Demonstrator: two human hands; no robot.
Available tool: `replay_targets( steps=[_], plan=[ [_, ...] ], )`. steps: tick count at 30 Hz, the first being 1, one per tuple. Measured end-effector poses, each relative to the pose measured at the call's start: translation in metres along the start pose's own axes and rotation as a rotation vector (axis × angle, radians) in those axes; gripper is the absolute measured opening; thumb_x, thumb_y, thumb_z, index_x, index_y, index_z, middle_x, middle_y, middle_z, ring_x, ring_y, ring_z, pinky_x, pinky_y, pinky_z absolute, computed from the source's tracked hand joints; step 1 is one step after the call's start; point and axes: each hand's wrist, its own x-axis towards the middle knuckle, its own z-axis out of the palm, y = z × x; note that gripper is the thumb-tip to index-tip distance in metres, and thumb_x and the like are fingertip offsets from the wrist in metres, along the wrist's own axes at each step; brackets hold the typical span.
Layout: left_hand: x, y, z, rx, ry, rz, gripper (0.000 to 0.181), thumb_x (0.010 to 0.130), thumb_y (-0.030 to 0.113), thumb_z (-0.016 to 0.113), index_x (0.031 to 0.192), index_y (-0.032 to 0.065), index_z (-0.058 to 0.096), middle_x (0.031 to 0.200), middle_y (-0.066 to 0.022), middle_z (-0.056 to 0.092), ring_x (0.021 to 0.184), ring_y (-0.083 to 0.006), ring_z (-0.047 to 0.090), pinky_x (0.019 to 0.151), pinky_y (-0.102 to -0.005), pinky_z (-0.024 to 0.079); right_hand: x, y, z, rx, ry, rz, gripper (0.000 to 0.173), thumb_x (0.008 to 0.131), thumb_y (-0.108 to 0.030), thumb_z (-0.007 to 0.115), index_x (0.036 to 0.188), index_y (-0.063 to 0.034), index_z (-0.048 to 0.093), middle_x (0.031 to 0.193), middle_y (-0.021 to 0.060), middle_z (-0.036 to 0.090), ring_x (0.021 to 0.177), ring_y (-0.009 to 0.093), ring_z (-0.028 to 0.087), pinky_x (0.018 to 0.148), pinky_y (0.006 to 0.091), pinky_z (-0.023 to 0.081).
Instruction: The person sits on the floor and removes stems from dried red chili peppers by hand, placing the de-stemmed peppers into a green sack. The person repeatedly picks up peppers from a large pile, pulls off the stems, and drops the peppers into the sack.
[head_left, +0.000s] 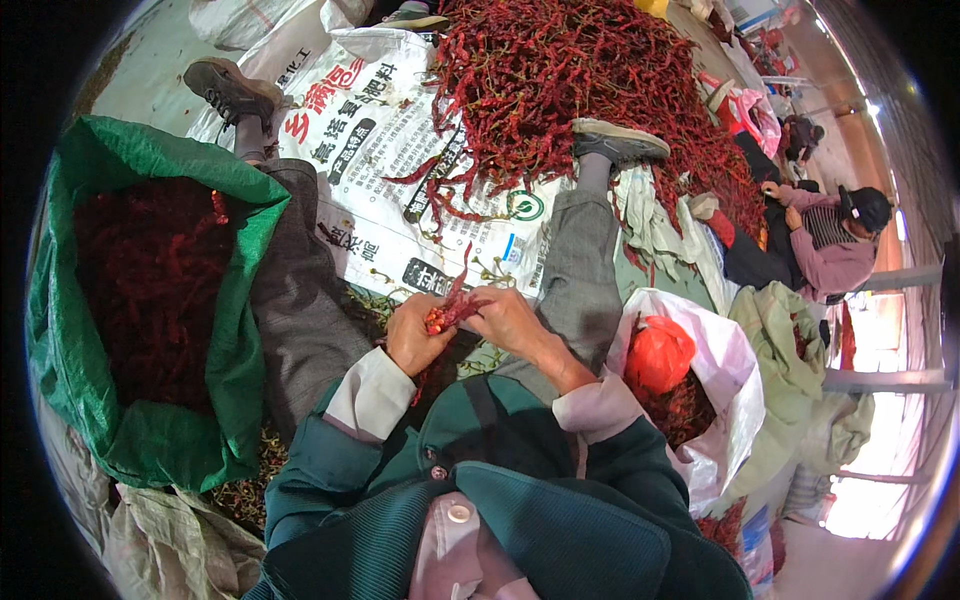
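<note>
Close to my lap, my left hand (415, 335) is closed around a small bunch of wrinkled dried red chili peppers (452, 309). My right hand (511, 321) pinches the other end of that bunch with thumb and fingers. Loose green chili stems (491, 271) lie just beyond my hands, and more litter the floor under them. A printed white woven sack (352, 187) is spread flat between my outstretched legs. Several single chilies lie on it, in front of a large heap of red chilies (555, 82) that reaches past my right shoe.
To my left stands an open green woven sack (259, 232) holding red chilies. At my right is a white sack (739, 360) with chilies and a red plastic bag (660, 352). Another person (832, 240) in a dark cap sits farther right, beside the heap. A pale green sack (784, 405) leans nearby.
</note>
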Motion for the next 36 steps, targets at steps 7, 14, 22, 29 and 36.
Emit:
replay_targets(
  steps=[7,14,22,29,36],
  plan=[
    [0.006,0.004,0.001,0.21,0.065,0.031,0.017,0.065,0.008,0.065,0.078,0.001,0.056,0.077,-0.016,0.054,0.077,-0.034,0.053,0.065,-0.0406,0.044,-0.008,-0.01,0.022,-0.194,0.222,0.024,0.016,0.069,-0.005,0.065,0.082,-0.0046,0.055,0.075,0.0095,0.055,0.063,0.029,0.057,0.053,0.0357,0.046],
    [0.011,0.005,-0.012,-1.037,0.149,-0.7,0.009,0.077,0.003,0.06,0.085,-0.0028,0.06,0.076,-0.0064,0.061,0.062,-0.014,0.059,0.053,-0.0261,0.045,0.01,0.0,0.021,0.164,0.56,0.475,0.009,0.076,-0.01,0.061,0.082,-0.0032,0.061,0.077,0.0128,0.059,0.065,0.028,0.059,0.055,0.0338,0.047],
    [0.017,0.017,-0.014,-1.223,0.08,-0.763,0.018,0.078,0.004,0.062,0.094,-0.0024,0.059,0.079,-0.0055,0.061,0.067,-0.0135,0.059,0.061,-0.0269,0.049,0.029,0.068,-0.028,-0.295,0.369,0.254,0.017,0.077,-0.012,0.06,0.092,-0.0033,0.064,0.087,0.0132,0.061,0.078,0.031,0.059,0.067,0.0353,0.047],
    [0.015,0.004,-0.016,-1.176,0.109,-0.78,0.017,0.077,0.006,0.063,0.092,-0.0019,0.061,0.078,-0.0044,0.061,0.066,-0.0129,0.059,0.061,-0.0264,0.048,0.069,0.11,-0.014,-0.334,0.279,0.284,0.019,0.074,-0.012,0.063,0.09,-0.0026,0.064,0.081,0.0116,0.061,0.072,0.028,0.06,0.064,0.0358,0.046],
    [0.021,0.015,-0.013,-1.213,0.107,-0.769,0.017,0.078,0.005,0.061,0.093,-0.0027,0.061,0.082,-0.0077,0.063,0.07,-0.0154,0.061,0.061,-0.0281,0.05,0.027,0.044,-0.023,0.389,0.126,0.637,0.022,0.079,-0.014,0.061,0.094,0.002,0.062,0.07,0.0044,0.062,0.051,0.008,0.054,0.048,0.022,0.042]
  ],
)
